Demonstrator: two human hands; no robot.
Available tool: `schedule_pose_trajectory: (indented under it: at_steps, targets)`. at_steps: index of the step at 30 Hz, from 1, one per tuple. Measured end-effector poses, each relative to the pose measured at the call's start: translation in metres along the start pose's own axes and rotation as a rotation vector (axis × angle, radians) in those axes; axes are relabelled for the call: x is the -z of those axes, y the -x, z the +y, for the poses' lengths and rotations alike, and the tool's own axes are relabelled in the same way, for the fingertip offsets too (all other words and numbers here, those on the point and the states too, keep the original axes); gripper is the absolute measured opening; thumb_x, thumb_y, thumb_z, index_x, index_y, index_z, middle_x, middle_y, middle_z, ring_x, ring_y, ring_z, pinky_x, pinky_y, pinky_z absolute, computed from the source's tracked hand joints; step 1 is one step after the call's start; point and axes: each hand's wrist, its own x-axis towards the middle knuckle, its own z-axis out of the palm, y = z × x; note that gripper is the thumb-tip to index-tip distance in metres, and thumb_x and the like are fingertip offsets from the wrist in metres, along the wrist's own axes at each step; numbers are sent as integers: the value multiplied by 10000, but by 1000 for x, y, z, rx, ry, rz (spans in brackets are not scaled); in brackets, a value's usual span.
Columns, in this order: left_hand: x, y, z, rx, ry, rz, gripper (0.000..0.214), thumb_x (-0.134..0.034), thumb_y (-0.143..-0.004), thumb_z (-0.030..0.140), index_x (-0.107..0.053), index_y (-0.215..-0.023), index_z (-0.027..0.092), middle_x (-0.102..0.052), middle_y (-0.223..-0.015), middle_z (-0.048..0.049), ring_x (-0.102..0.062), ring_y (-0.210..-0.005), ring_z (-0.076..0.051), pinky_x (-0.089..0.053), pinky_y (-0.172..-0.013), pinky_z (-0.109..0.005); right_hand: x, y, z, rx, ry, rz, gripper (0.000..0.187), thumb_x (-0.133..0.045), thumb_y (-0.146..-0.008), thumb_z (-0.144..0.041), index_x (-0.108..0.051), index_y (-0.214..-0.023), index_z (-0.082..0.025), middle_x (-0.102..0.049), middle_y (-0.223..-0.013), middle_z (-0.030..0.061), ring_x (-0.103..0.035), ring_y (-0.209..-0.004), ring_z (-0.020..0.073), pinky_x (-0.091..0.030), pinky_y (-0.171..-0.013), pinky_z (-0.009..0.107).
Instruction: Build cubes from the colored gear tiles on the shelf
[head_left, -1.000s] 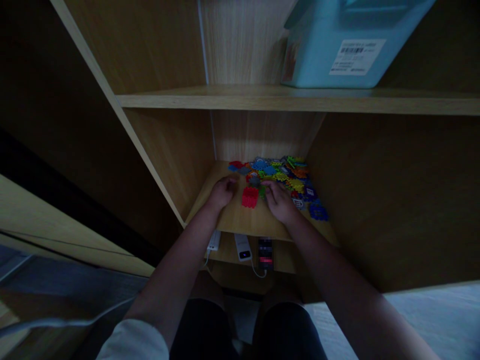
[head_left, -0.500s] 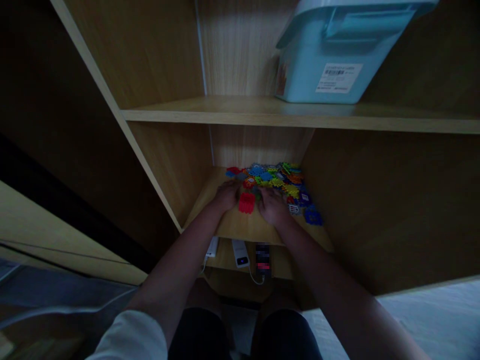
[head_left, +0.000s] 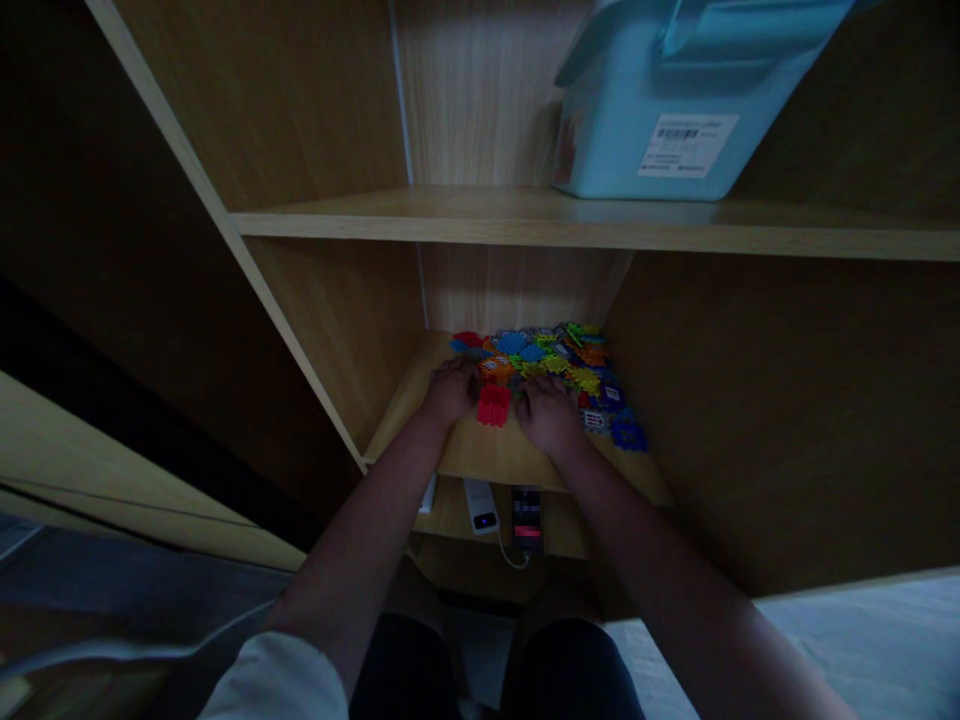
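Both of my hands reach into a low wooden shelf compartment (head_left: 495, 455). A red toothed plastic piece (head_left: 493, 404) stands between them. My left hand (head_left: 450, 392) is curled against its left side and my right hand (head_left: 547, 412) is curled against its right side, so both grip it. Behind the hands lies a heap of colourful interlocking plastic pieces (head_left: 559, 358) in blue, yellow, green, orange and red. A few blue and white pieces (head_left: 621, 428) lie to the right of my right hand.
A pale blue plastic storage box (head_left: 660, 110) with a barcode label stands on the shelf above. On the shelf below lie a white power bank (head_left: 481, 505), a phone (head_left: 526, 520) and a white charger (head_left: 428, 494) with cables. Dark side panels close in left and right.
My hands have drawn closer together around the red piece. The view has shifted slightly, with the blue box showing lower in the frame than a second ago.
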Motion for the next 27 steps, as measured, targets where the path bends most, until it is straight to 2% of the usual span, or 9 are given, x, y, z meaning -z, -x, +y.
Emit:
schedule_pose_trajectory:
  at_steps: [6, 11, 14, 18, 22, 27]
  targets:
    - [8, 1, 6, 25, -21, -57, 99, -741, -885, 313, -752, -930, 225, -729, -1088, -128, -638, -1152, -356, -471, -1094, -549, 4, 0, -2, -16, -45, -38, 344, -553, -1012, -274, -752, -1283, -199, -726, -1324, 195, -589, -1282, 423, -453, -1076, 594]
    - [8, 2, 7, 9, -72, -66, 179, -722, -894, 300, -772, -1051, 229, -757, -1173, -125, -660, -1163, -337, -495, -1081, -516, -2, -1, 2, 142, -68, -74, 466, -483, -1058, -248, -664, -1483, -187, -598, -1629, 149, -486, -1502, 386, -373, -1211, 597]
    - [8, 4, 8, -7, -147, -79, 250, -678, -937, 300, -787, -1153, 235, -754, -1281, -127, -666, -1210, -334, -507, -1091, -501, -8, -2, 6, 176, -58, -135, 516, -463, -1070, -232, -592, -1565, -169, -624, -1613, 139, -426, -1578, 363, -325, -1261, 591]
    - [8, 6, 9, 6, -188, -72, 271, -677, -956, 311, -802, -1190, 259, -749, -1324, -127, -671, -1228, -343, -510, -1099, -510, -11, -3, 7, 167, -47, -159, 531, -462, -1075, -227, -556, -1594, -174, -645, -1591, 139, -457, -1569, 342, -329, -1268, 566]
    - [9, 7, 8, 16, -184, -39, 235, -716, -928, 340, -804, -1132, 266, -754, -1293, -131, -669, -1229, -361, -515, -1073, -515, -10, -4, 6, 156, -47, -155, 487, -429, -1115, -286, -591, -1561, -174, -648, -1583, 158, -512, -1520, 339, -351, -1257, 556]
    - [11, 7, 7, 60, -164, -12, 187, -737, -899, 378, -785, -1006, 232, -753, -1162, -139, -680, -1143, -359, -512, -1035, -501, -9, -4, 5, 161, -28, -148, 474, -426, -1117, -287, -628, -1522, -148, -649, -1572, 186, -506, -1519, 363, -341, -1261, 585]
